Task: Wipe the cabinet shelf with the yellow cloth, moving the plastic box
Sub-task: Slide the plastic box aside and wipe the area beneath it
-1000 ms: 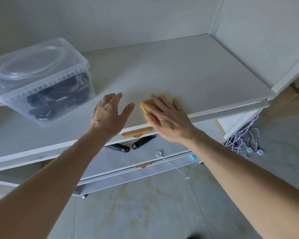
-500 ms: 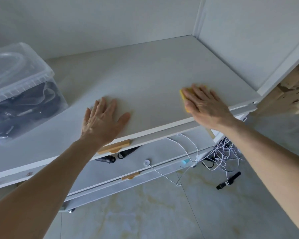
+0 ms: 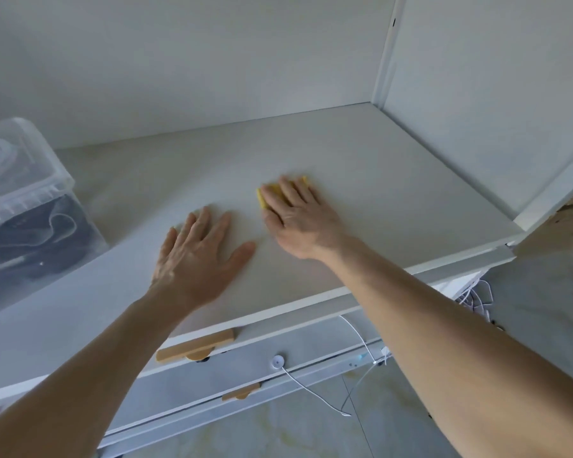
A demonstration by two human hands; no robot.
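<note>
A white cabinet is filling most of the view, its back wall (image 3: 186, 61) and right side panel (image 3: 497, 94) lying pale and bare under soft, even light. Below its front edge, two drawer fronts are showing, each wearing a tan wooden handle (image 3: 196, 348). A thin white cable (image 3: 311, 390) with a round end is hanging over the lower drawer, and more white cables (image 3: 477, 299) are bunching at the right. Underneath, glossy pale floor tiles (image 3: 278, 434) with faint yellowish veins are reflecting the light.

Both hands (image 3: 197, 256) (image 3: 300, 214) flat, fingers spread
</note>
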